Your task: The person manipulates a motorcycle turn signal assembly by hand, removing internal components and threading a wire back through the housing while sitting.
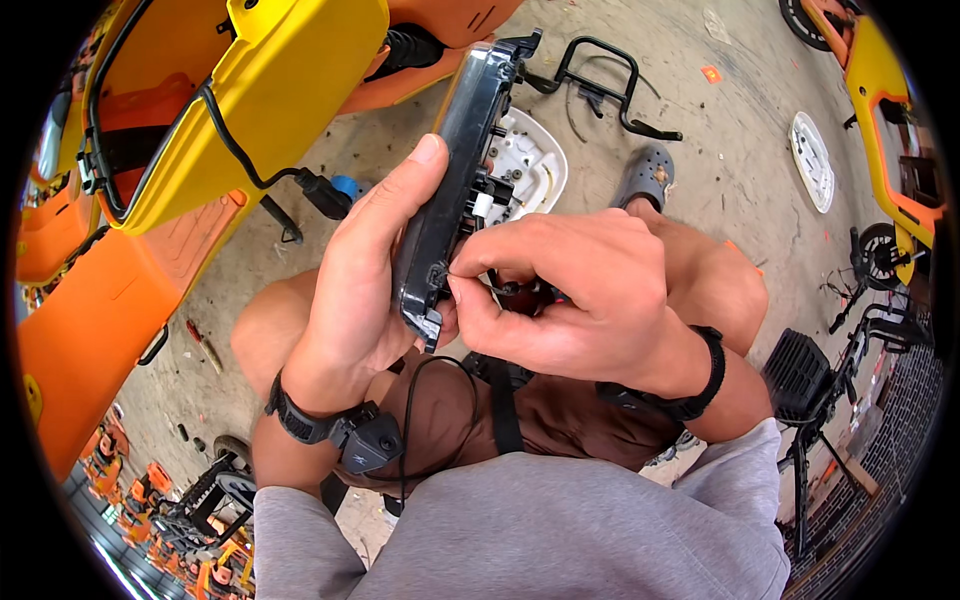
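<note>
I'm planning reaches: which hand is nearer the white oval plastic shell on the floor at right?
Right. The right hand is left of the shell, at the long black plastic housing; the left hand is farther left, holding that housing.

Black housing, yellow panel, grey shirt, brown shorts

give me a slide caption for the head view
Left hand holds a long black housing while the right hand works at its edge.
</note>
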Available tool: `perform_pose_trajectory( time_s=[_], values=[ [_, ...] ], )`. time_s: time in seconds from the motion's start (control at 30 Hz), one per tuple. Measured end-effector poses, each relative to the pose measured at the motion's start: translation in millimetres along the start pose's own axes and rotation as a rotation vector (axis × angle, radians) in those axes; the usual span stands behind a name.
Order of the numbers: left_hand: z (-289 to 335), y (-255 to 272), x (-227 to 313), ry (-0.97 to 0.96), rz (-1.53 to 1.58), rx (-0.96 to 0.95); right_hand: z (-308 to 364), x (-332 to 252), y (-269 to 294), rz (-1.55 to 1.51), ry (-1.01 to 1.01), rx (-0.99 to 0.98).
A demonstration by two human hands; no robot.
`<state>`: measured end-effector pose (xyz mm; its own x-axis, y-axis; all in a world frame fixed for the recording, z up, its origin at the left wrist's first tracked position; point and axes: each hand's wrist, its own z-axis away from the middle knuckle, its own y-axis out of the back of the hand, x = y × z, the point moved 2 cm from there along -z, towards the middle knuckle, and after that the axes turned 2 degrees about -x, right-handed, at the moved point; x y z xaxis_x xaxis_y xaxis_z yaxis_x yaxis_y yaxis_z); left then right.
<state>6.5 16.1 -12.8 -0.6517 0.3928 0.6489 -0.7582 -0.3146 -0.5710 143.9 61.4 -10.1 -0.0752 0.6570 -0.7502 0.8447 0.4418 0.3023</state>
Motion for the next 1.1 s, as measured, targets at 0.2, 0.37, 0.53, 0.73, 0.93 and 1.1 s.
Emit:
perform_pose_trajectory(
  time_s=[0.2, 0.37, 0.53, 0.73, 0.93, 1.1],
  values=[
    [0.7, -5.0, -1.2, -0.028, 0.004, 0.050, 0.5, 0.2, -0.1, 0.011, 0.015, 0.005],
    [1.2, -3.2, -2.5, -0.014, 0.005, 0.019, 0.0, -0.8, -0.8, 0.031, 0.020, 0.008],
    [-0.2, 2.0, -4.9, -0.021, -0.053, -0.007, 0.2, -0.6, -1.3, 0.034, 0.029, 0.018],
    [0.1, 3.0, -4.5, -0.011, -0.062, -0.015, 0.8, 1.4, -0.8, 0.040, 0.042, 0.018],
    [1.7, -3.3, -0.2, 0.002, -0.035, 0.058, -2.3, -1.9, 0.6, 0.052, -0.008, -0.011],
    [0.6, -5.1, -0.6, -0.038, -0.036, 0.099, -2.4, -0.2, 0.6, 0.054, 0.010, -0.016]
  ],
)
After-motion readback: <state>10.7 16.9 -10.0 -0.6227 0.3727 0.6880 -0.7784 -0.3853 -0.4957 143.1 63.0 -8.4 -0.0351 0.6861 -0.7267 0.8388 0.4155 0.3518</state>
